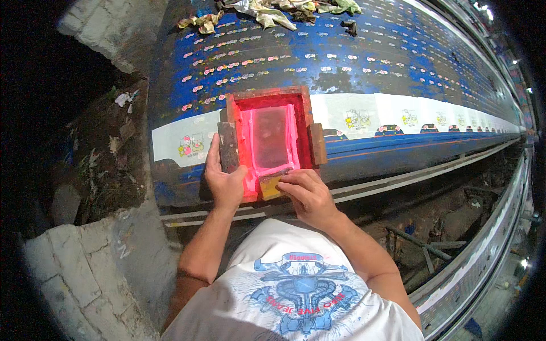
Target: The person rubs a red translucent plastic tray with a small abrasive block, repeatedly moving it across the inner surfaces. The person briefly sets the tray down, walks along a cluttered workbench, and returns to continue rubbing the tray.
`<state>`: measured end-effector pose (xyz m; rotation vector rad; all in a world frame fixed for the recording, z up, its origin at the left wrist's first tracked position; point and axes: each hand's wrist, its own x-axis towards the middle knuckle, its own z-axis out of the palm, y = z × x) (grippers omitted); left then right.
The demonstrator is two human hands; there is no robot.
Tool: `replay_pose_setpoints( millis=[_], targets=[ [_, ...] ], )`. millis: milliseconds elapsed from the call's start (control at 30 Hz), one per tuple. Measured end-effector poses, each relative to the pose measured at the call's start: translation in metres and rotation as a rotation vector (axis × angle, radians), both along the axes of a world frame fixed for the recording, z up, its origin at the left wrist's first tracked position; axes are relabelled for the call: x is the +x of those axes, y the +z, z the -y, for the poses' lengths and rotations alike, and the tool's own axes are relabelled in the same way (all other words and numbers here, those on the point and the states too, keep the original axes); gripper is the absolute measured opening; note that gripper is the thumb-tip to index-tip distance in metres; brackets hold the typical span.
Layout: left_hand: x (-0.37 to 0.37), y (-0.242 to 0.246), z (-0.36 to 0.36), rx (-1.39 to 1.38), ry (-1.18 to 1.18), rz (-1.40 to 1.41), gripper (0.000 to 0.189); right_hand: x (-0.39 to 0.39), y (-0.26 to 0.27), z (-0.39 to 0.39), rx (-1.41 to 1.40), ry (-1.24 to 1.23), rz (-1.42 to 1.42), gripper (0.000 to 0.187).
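A small wooden screen-printing frame lies on the long table before me, over the row of white pieces. Its inner walls are coated with bright pink ink, and thick pink ridges border the darker mesh. My left hand grips the frame at its near left corner, thumb over the rim, beside a dark wooden block on that side. Between the fingers of my right hand is a yellow squeegee, at the near end of the frame. The squeegee's lower edge is not clearly visible.
White printed pieces run along the blue-black, ink-marked table. Crumpled rags lie at the far side. A metal rail follows the near edge. Another long table stands at right, a block wall at left.
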<state>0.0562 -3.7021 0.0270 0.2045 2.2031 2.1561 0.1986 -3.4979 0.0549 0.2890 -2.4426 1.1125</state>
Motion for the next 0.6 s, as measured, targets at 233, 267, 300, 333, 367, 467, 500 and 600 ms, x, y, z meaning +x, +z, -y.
replay_pose_setpoints(
  millis=[233,267,300,333,367,467,500,600],
  targets=[
    [0.003,0.0,-0.012,0.058,-0.003,0.112,0.103,0.0,0.002,-0.031,-0.044,0.102,-0.002,0.052],
    [0.003,-0.002,-0.012,0.071,0.002,0.119,0.103,-0.001,0.003,-0.033,-0.056,0.113,-0.007,0.053],
    [0.004,0.002,-0.014,0.085,0.006,0.127,0.103,-0.002,0.004,-0.035,-0.068,0.123,-0.01,0.053],
    [0.005,0.003,-0.015,0.098,0.009,0.135,0.103,-0.002,0.004,-0.036,-0.079,0.132,-0.014,0.054],
    [0.005,0.002,-0.014,0.09,0.006,0.131,0.103,-0.001,0.003,-0.036,-0.082,0.139,-0.006,0.055],
    [0.004,0.001,-0.012,0.083,0.002,0.12,0.104,-0.002,0.004,-0.036,-0.057,0.157,-0.008,0.054],
    [0.005,0.003,-0.013,0.087,0.002,0.129,0.103,-0.003,0.004,-0.036,-0.033,0.158,-0.012,0.052],
    [0.005,0.011,-0.017,0.123,-0.004,0.17,0.103,-0.01,0.012,-0.035,0.048,0.173,-0.022,0.047]
  ],
)
